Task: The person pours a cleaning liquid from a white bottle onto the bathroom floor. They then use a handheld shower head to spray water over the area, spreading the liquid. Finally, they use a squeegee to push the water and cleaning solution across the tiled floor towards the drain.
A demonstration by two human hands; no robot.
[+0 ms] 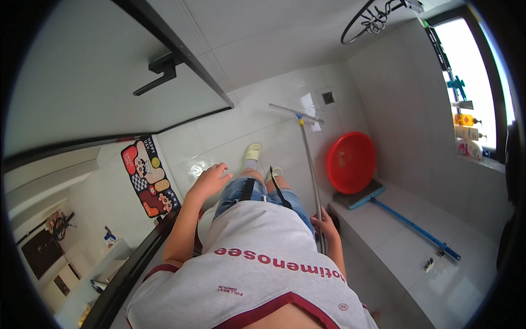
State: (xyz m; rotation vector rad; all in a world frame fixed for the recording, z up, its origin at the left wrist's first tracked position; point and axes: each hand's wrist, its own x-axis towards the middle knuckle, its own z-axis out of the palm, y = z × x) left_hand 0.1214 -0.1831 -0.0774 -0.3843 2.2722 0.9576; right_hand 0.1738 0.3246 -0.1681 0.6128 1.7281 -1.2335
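Observation:
My right hand [326, 225] is closed around the metal pole of a floor squeegee [310, 158], beside my right thigh. The pole runs away from me to a yellow and blue joint, and its long blade [283, 110] rests on the wet-looking tiled floor, near a square floor drain [328, 97]. My left hand [211, 179] is held out in front of my left hip, its fingers loosely bent and apart, with nothing in it. Below are my feet in pale yellow slippers [253, 151].
On the right a red plastic basin [351, 162] leans by the wall, touching a blue-handled broom or mop [415, 226] on a tiled ledge [386, 242]. Bottles [466, 119] line the windowsill. To the left are a door with a black handle [164, 74] and a patterned mat [150, 177].

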